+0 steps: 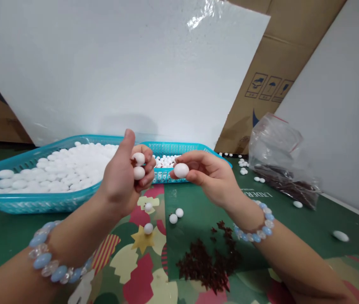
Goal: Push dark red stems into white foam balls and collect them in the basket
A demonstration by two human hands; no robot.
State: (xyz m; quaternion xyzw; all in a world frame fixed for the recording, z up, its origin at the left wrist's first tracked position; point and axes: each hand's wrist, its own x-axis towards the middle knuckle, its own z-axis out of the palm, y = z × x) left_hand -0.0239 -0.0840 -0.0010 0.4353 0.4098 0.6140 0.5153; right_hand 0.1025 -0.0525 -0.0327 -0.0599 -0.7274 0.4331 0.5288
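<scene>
We pinch one white bead (181,170) in right hand (213,177), two in left hand (125,181) (light, smooth, likely slippery).

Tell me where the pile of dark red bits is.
In the head view the red pile lies on the mat at bottom centre, below the right hand, right of the loose white beads.

We see a bright, even scene, lit from above and in front. A soft grey shadow falls on the white board (119,63) behind the hands. Glare shines on the plastic wrap (203,12) at top. Edges bend outward; nearby forearms look slightly soft.
</scene>
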